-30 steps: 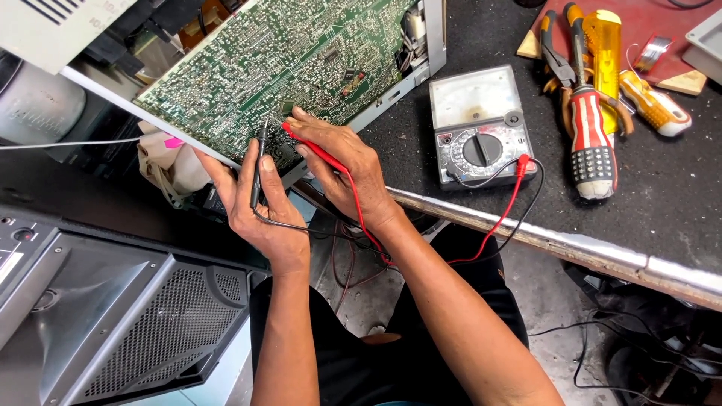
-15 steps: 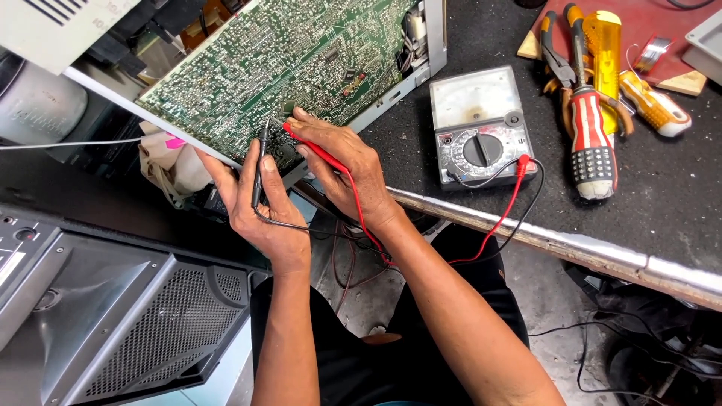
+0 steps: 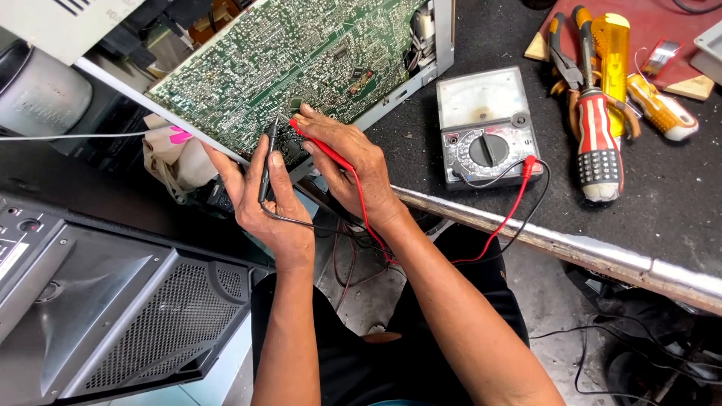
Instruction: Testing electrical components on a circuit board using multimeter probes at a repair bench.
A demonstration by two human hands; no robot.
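A large green circuit board [image 3: 278,68] lies tilted, solder side up, at the bench's left end. My left hand [image 3: 263,195] pinches a black test probe [image 3: 267,162] whose tip touches the board's lower edge. My right hand [image 3: 353,169] grips a red test probe [image 3: 320,149], its tip on the board just right of the black one. Black and red leads run from both probes under my wrists to a grey analogue multimeter [image 3: 485,128] lying flat on the dark bench [image 3: 662,225] to the right.
Pliers [image 3: 564,53], a red-and-white screwdriver [image 3: 594,143] and yellow-handled tools [image 3: 613,45] lie at the bench's back right. A black speaker cabinet with a mesh grille [image 3: 128,331] stands at lower left. Loose cables trail over the floor [image 3: 594,338] below the bench's metal edge.
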